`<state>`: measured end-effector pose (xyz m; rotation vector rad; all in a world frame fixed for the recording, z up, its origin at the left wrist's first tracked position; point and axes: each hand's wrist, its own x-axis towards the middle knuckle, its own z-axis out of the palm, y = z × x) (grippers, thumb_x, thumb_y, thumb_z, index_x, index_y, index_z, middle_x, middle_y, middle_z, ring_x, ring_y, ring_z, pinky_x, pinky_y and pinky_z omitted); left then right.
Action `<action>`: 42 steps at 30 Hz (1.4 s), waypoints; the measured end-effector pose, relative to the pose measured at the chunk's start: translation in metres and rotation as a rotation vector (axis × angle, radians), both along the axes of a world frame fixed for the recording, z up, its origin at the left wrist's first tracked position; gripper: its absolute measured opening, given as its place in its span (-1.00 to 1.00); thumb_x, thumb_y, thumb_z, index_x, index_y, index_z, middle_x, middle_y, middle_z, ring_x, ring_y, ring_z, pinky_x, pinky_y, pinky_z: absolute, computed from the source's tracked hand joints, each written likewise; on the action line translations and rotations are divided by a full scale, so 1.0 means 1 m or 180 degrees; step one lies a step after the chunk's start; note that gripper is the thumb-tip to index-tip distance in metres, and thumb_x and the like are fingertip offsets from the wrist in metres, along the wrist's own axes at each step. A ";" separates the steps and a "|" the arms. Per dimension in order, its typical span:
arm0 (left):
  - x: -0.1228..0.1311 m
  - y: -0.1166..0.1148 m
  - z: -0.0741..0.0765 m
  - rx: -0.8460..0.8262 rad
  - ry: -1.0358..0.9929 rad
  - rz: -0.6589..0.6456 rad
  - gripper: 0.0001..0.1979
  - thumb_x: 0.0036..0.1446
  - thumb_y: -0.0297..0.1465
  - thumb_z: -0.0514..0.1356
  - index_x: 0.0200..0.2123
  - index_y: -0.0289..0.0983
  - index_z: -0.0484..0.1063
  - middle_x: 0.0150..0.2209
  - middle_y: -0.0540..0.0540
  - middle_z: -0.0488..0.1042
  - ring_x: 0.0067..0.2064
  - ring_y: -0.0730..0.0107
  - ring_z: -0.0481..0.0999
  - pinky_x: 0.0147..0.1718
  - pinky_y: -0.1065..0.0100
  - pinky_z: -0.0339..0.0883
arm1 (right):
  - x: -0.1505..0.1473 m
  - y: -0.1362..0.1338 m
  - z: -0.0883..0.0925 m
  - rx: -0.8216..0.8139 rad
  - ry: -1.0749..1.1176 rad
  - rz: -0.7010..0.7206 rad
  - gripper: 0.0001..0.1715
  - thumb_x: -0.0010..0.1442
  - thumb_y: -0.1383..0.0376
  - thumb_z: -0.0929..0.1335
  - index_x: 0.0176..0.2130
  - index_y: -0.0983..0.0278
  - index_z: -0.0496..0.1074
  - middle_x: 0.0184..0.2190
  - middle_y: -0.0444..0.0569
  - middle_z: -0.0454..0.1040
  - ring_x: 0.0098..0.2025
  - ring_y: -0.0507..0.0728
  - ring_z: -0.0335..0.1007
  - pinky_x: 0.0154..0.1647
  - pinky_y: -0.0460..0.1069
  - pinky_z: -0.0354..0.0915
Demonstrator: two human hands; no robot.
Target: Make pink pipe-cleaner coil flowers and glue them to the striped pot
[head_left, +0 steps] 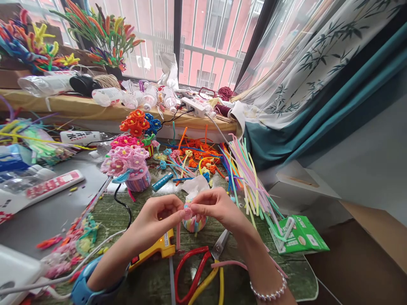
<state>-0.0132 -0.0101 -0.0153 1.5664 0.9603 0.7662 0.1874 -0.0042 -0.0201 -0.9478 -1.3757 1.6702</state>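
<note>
In the head view, my left hand (162, 214) and my right hand (219, 207) meet near the middle of the table. Fingertips of both pinch a pink pipe cleaner coil (187, 212), with a straight pink end hanging below it. Just behind the coil stands a small pot wrapped in pastel pipe cleaners (194, 224), partly hidden by my fingers, with white paper (195, 185) at its top. A yellow glue gun (160, 245) lies under my left wrist. Between my forearms rest scissors with red handles (193, 275) and a second, yellow-handled tool (206, 288).
A pot of pink pipe cleaner flowers (125, 159) stands left of centre. A teal lighter (162, 181) lies nearby. Loose pastel pipe cleaners (246, 173) spread at right beside a green packet (302, 233). An open cardboard box (365, 254) sits beyond the table's right edge.
</note>
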 end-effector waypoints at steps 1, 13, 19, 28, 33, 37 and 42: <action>0.000 0.000 0.000 0.0000 0.0002 -0.0029 -0.64 0.12 -0.11 0.29 -0.46 -0.31 0.43 -0.53 0.06 0.26 -0.47 0.48 0.17 -0.54 0.46 0.01 | 0.000 0.000 -0.001 0.0008 -0.0005 0.0067 -0.66 0.04 0.09 0.56 -0.41 0.35 0.61 -0.61 -0.11 0.54 -0.61 0.00 0.40 -0.62 -0.14 0.26; -0.001 0.001 -0.001 -0.0007 -0.0061 -0.0077 -0.64 0.10 -0.12 0.30 -0.44 -0.33 0.44 -0.51 0.04 0.32 -0.45 0.45 0.27 -0.51 0.46 0.13 | 0.003 0.000 -0.004 -0.0093 -0.0030 0.0269 -0.67 0.04 0.13 0.57 -0.37 0.37 0.61 -0.56 -0.07 0.56 -0.54 0.02 0.46 -0.57 -0.14 0.28; 0.000 0.001 0.003 0.0041 -0.0140 -0.0037 -0.66 0.14 -0.14 0.27 -0.43 -0.32 0.46 -0.53 0.04 0.37 -0.51 0.48 0.33 -0.56 0.48 0.17 | 0.002 -0.001 -0.002 -0.0177 -0.0026 0.0252 -0.64 0.03 0.11 0.57 -0.39 0.37 0.59 -0.61 -0.09 0.54 -0.58 0.00 0.43 -0.59 -0.14 0.25; -0.002 0.002 0.006 0.0447 -0.0030 0.0158 -0.69 0.19 -0.16 0.24 -0.39 -0.31 0.51 -0.53 0.05 0.38 -0.51 0.51 0.29 -0.57 0.50 0.14 | 0.003 -0.002 0.003 -0.0212 -0.0033 0.0159 -0.63 -0.02 0.13 0.59 -0.37 0.38 0.60 -0.60 -0.08 0.56 -0.58 0.03 0.46 -0.60 -0.14 0.24; -0.001 0.002 0.004 0.0495 -0.0035 0.0142 -0.71 0.20 -0.19 0.25 -0.39 -0.31 0.53 -0.55 0.05 0.39 -0.54 0.52 0.30 -0.60 0.50 0.13 | 0.003 -0.002 0.003 -0.0225 0.0000 0.0164 -0.65 0.01 0.14 0.58 -0.35 0.38 0.60 -0.59 -0.06 0.57 -0.57 0.04 0.48 -0.61 -0.14 0.23; 0.001 0.002 0.004 0.0477 -0.0100 0.0159 -0.71 0.18 -0.19 0.26 -0.40 -0.31 0.54 -0.54 0.04 0.42 -0.52 0.49 0.35 -0.57 0.49 0.21 | 0.002 -0.002 0.002 -0.0198 0.0081 0.0085 -0.67 0.00 0.15 0.59 -0.37 0.37 0.59 -0.61 -0.08 0.56 -0.58 0.04 0.48 -0.63 -0.15 0.24; 0.001 0.001 -0.001 0.0321 -0.0251 0.0072 -0.75 0.19 -0.21 0.29 -0.38 -0.29 0.54 -0.49 -0.01 0.54 -0.46 0.40 0.52 -0.47 0.45 0.38 | 0.000 0.000 -0.003 -0.0196 0.0325 -0.0194 -0.71 -0.07 0.20 0.62 -0.44 0.34 0.59 -0.56 -0.09 0.59 -0.55 0.03 0.52 -0.56 -0.14 0.35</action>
